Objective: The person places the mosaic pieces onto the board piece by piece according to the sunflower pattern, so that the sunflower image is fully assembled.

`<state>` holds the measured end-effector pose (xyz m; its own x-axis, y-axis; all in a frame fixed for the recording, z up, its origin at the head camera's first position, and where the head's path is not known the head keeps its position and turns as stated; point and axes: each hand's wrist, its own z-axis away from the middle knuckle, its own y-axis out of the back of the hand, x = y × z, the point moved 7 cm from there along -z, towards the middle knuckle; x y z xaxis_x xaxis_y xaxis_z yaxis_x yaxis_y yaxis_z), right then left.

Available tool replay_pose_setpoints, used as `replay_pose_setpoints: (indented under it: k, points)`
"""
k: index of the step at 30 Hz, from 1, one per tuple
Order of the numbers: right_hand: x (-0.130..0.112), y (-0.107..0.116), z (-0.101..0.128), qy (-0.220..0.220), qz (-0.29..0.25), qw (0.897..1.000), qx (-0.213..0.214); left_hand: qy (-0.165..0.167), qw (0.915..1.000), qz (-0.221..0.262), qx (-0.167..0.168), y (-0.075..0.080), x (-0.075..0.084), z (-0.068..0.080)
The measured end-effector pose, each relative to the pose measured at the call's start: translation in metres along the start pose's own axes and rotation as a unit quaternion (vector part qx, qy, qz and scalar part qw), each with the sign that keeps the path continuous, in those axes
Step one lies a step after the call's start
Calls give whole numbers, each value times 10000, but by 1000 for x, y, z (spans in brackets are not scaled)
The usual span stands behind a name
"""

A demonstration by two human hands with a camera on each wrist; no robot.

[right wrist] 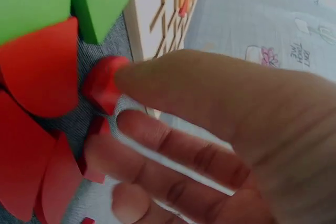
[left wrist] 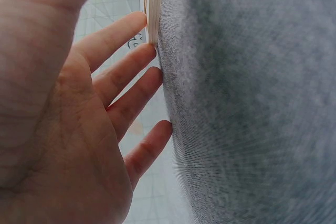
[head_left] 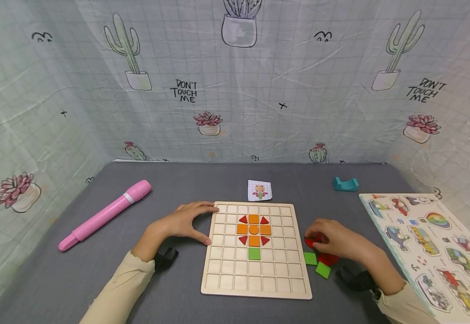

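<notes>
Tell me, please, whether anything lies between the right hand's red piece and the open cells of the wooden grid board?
Nothing visible does. The right hand pinches a red piece just off the board's right edge; only bare grey mat separates them, and the green pieces lie nearer the person, off that path.
</notes>
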<state>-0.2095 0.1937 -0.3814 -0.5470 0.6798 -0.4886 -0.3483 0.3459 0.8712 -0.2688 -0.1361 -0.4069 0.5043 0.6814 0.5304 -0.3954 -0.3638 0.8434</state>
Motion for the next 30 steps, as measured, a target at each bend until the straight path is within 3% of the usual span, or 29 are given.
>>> replay_pose_setpoints:
  k: [8, 21, 30]
  points:
    - [-3, -2, -1, 416, -206, 9989, -109, -7, 10000, -52, 28, -1, -3, 0]
    - [-1, -3, -3, 410, 350, 9985, 67, 46, 10000, 17, 32, 0, -2, 0]
    - [1, 1, -2, 336, 48, 9994, 0, 6, 10000, -34, 36, -1, -2, 0]
